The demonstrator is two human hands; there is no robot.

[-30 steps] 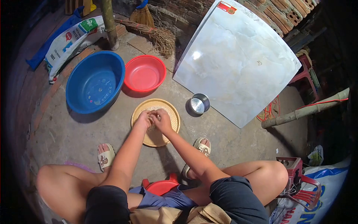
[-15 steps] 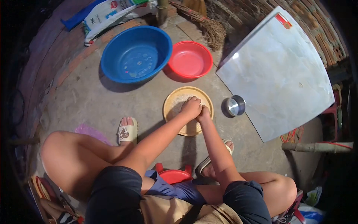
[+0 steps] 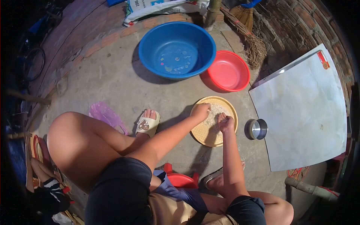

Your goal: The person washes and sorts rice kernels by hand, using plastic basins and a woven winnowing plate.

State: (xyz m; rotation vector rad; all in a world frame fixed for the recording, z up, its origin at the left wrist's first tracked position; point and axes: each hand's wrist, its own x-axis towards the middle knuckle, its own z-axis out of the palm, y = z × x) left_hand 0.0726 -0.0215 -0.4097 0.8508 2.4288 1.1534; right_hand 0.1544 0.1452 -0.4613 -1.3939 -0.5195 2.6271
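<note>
Right of center, the left hand [image 3: 201, 111], fingers curled together, and right hand [image 3: 226, 123], fingers loosely apart, work over pale grains [image 3: 216, 110] on a round tray [image 3: 202, 135], seemingly calling for light touches.

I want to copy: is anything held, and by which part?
Can't tell: the left hand and right hand are over grains in the tray, details too small.
</note>
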